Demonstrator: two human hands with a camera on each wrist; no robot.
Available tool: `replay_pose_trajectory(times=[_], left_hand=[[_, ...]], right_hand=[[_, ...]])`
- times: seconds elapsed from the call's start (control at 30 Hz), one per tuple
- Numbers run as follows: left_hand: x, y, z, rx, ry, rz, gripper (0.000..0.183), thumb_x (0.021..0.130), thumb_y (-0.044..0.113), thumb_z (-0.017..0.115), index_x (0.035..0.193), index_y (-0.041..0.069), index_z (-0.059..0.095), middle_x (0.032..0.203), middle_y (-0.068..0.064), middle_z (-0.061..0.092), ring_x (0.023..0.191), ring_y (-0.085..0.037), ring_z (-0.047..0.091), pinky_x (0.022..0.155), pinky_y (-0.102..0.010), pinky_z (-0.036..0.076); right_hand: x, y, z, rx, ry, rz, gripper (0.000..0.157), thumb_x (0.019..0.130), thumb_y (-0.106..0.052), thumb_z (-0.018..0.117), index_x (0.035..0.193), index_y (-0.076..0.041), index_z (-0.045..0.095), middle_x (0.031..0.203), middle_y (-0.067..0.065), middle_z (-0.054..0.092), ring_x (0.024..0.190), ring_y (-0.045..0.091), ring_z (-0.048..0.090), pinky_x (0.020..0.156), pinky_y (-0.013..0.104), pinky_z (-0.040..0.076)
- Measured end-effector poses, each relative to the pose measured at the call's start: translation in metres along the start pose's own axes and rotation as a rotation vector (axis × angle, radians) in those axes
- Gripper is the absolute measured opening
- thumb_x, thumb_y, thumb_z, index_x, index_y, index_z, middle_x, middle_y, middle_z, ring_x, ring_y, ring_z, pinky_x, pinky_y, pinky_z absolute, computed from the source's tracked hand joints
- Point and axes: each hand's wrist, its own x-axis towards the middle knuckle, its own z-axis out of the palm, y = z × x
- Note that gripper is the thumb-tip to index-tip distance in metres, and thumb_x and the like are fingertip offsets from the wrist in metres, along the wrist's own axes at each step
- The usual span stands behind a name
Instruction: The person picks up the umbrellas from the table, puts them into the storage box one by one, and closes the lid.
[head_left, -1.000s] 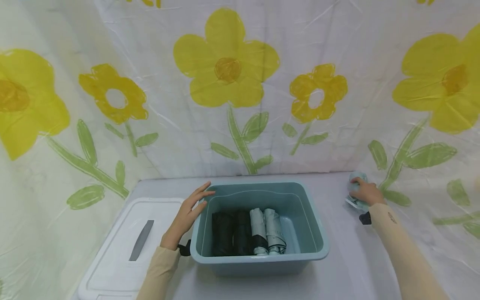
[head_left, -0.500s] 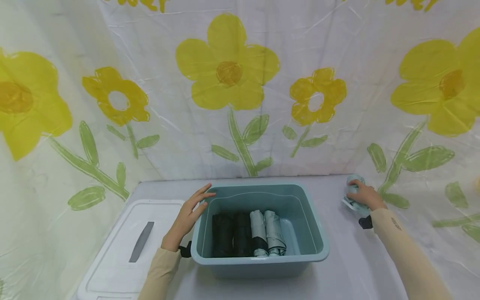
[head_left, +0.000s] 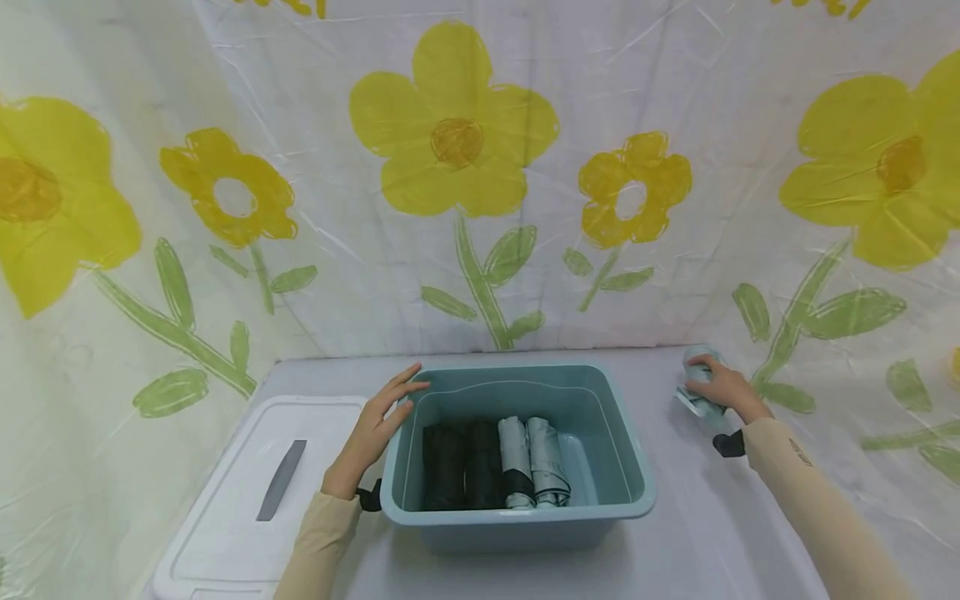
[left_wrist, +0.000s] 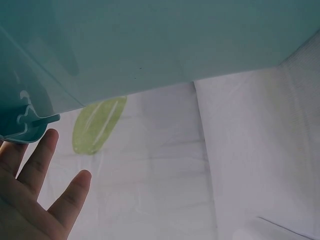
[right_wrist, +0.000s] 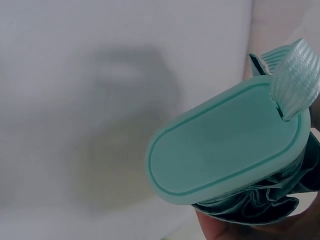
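A light teal folding umbrella [right_wrist: 227, 142] is gripped in my right hand [head_left: 727, 390], near the back right of the table. In the right wrist view its flat oval handle end faces the camera, with a woven strap at one corner and bunched fabric behind. My left hand [head_left: 375, 425] rests on the left rim of a blue-green storage bin [head_left: 517, 518], fingers straight and spread. Inside the bin a black rolled bundle [head_left: 444, 467] and another black bundle [head_left: 483, 467] lie beside a pale folded umbrella [head_left: 515, 450] and a second pale umbrella [head_left: 547, 458].
A white bin lid [head_left: 225, 508] with a grey handle [head_left: 282, 481] lies left of the bin, partly behind my left forearm. The bin's right end shows bare floor. A flower-printed curtain [head_left: 465, 275] hangs along the table's back edge.
My right hand has shifted slightly left with the teal umbrella in its grip. The left hand and the bin stay in place.
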Motion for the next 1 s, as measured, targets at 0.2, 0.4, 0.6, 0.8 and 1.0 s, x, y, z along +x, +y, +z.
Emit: replay_pose_trajectory(times=[0.2, 0.4, 0.6, 0.8, 1.0], left_hand=[[0.001, 0.001, 0.0, -0.008, 0.016, 0.006, 0.033, 0.095, 0.004, 0.046, 0.126, 0.009, 0.056, 0.149, -0.005, 0.033, 0.139, -0.027, 0.025, 0.104, -0.061, 0.024], [0.0, 0.001, 0.0, -0.019, 0.024, 0.009, 0.034, 0.094, 0.002, 0.046, 0.126, 0.009, 0.056, 0.148, -0.008, 0.034, 0.138, -0.03, 0.026, 0.103, -0.063, 0.024], [0.001, 0.002, -0.001, 0.0, 0.008, -0.002, 0.033, 0.095, 0.006, 0.046, 0.126, 0.012, 0.057, 0.149, -0.002, 0.033, 0.139, -0.024, 0.026, 0.104, -0.061, 0.024], [0.002, -0.003, -0.001, 0.01, 0.01, 0.009, 0.035, 0.094, 0.004, 0.045, 0.126, 0.013, 0.057, 0.149, -0.002, 0.033, 0.139, -0.023, 0.025, 0.103, -0.062, 0.024], [0.001, -0.004, 0.001, 0.009, 0.015, 0.006, 0.036, 0.094, 0.004, 0.045, 0.126, 0.014, 0.057, 0.149, -0.003, 0.033, 0.139, -0.024, 0.026, 0.103, -0.063, 0.023]], right_hand=[[-0.001, -0.008, -0.003, 0.035, 0.01, -0.034, 0.056, 0.092, -0.032, 0.052, 0.134, 0.0, 0.032, 0.128, 0.045, 0.031, 0.1, 0.052, 0.048, 0.067, 0.045, 0.049], [-0.007, -0.019, -0.009, 0.081, 0.022, -0.078, 0.054, 0.092, -0.031, 0.051, 0.134, -0.001, 0.033, 0.127, 0.044, 0.033, 0.092, 0.046, 0.051, 0.059, 0.037, 0.049], [-0.011, -0.029, -0.01, 0.075, 0.035, -0.13, 0.054, 0.092, -0.031, 0.054, 0.134, -0.002, 0.035, 0.129, 0.041, 0.034, 0.099, 0.049, 0.049, 0.064, 0.042, 0.049], [-0.014, -0.04, -0.012, 0.098, 0.03, -0.139, 0.056, 0.091, -0.031, 0.056, 0.134, -0.003, 0.034, 0.128, 0.04, 0.035, 0.101, 0.05, 0.047, 0.065, 0.043, 0.049], [-0.021, -0.049, -0.013, 0.193, -0.022, -0.143, 0.057, 0.092, -0.03, 0.056, 0.136, -0.003, 0.031, 0.129, 0.04, 0.031, 0.099, 0.046, 0.049, 0.061, 0.038, 0.05]])
